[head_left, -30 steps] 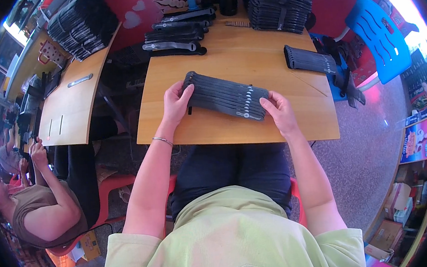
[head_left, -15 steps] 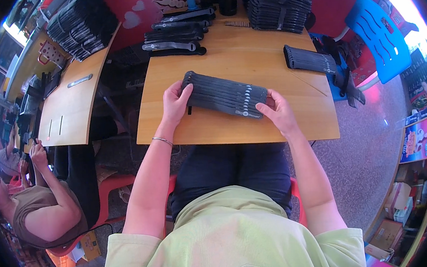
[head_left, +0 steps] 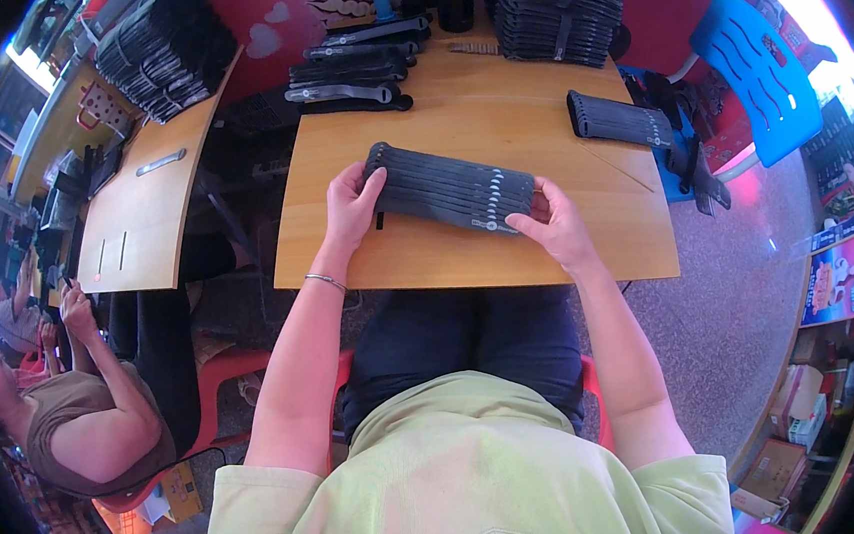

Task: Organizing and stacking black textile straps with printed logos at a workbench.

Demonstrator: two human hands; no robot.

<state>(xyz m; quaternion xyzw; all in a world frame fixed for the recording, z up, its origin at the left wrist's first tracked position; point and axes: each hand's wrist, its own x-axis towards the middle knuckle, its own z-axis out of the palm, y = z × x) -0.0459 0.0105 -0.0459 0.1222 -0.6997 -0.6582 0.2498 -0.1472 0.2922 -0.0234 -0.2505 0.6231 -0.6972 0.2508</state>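
Observation:
Between my two hands is a fanned row of black straps [head_left: 446, 193], overlapped side by side, with rounded ends at the left and white printed marks near the right. My left hand [head_left: 350, 201] pinches its left end, thumb on top. The right end is gripped by my right hand [head_left: 552, 222], its thumb over the lower right corner and fingers partly hidden behind. The row is tilted down to the right over the wooden table [head_left: 346, 263]. A small black piece [head_left: 380, 220] shows just below its left end.
Another row of black straps [head_left: 621, 119] lies at the table's right, near a thin stick [head_left: 620, 168]. Strap bundles [head_left: 347, 72] and a tall tied stack [head_left: 562, 10] stand at the back. A blue chair [head_left: 758, 80] is right; a co-worker [head_left: 98, 413] sits left beside another table [head_left: 133, 230].
My right thumb has shifted slightly left and up along the lower right corner of the straps. My left hand and the strap row have hardly moved.

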